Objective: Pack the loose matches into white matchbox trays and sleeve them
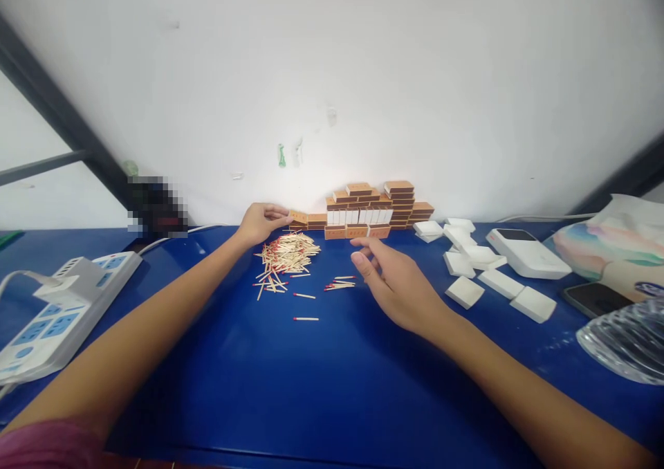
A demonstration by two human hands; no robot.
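Note:
My left hand (263,223) reaches to the left end of the matchbox rows, thumb and fingers closed on an orange-brown matchbox (298,217) at the top of a low stack. Over the blue table, my right hand (389,275) hovers with fingers apart and nothing in it. Just beyond it stands a stepped structure of stacked matchboxes (357,231), some upright with white sides showing. A heap of red-tipped matches (290,253) lies in front of my left hand. Near my right fingertips is a small group of matches (341,284), and a single match (306,319) lies closer to me.
Several white matchbox trays (465,292) are scattered at the right, beside a white device (529,253), a dark phone (596,299) and a clear plastic bottle (625,341). A white power strip (77,317) with a plug is at the left. A white wall (332,75) rises behind.

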